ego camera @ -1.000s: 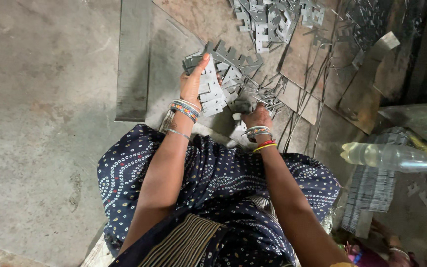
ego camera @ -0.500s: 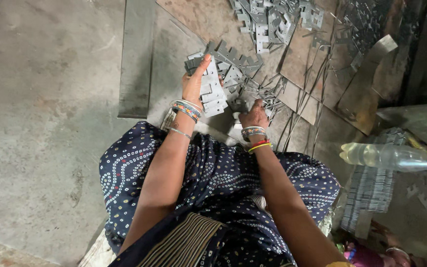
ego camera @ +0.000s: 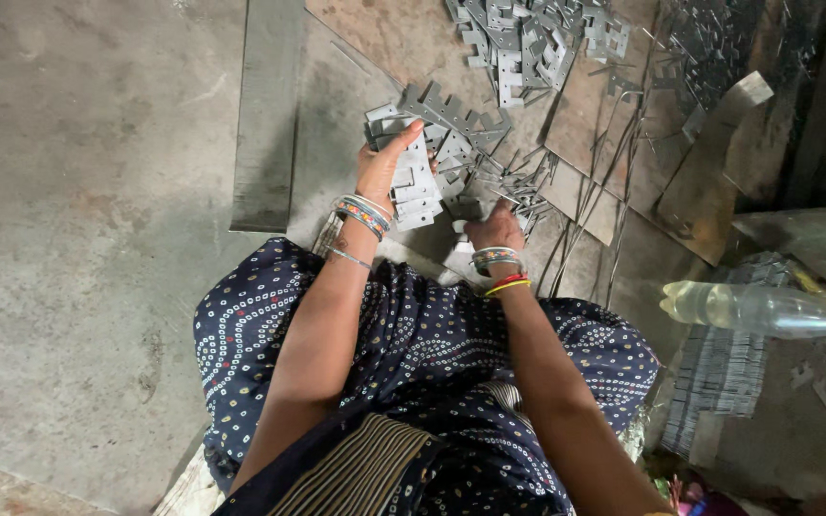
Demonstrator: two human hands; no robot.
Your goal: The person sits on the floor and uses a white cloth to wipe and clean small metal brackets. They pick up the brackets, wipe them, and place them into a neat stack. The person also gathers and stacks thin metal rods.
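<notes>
My left hand (ego camera: 382,164) holds a stack of flat grey stamped metal pieces (ego camera: 413,180), fingers wrapped over its top edge. My right hand (ego camera: 494,226) reaches down into the loose pile of the same metal pieces (ego camera: 466,143) just to the right; its fingers are hidden among the pieces, so what it grips cannot be told. Both wrists wear bangles. My lap in dark blue dotted cloth (ego camera: 413,354) fills the lower middle.
A second heap of metal pieces (ego camera: 528,38) lies at the top. Thin metal strips (ego camera: 595,191) and sheet offcuts (ego camera: 709,162) spread to the right. A long grey metal bar (ego camera: 265,115) lies left. A clear plastic bottle (ego camera: 767,309) lies at right, above a stack of sheets (ego camera: 719,373).
My right hand has moved slightly forward and down into the pile. My left hand keeps the stack almost still.
</notes>
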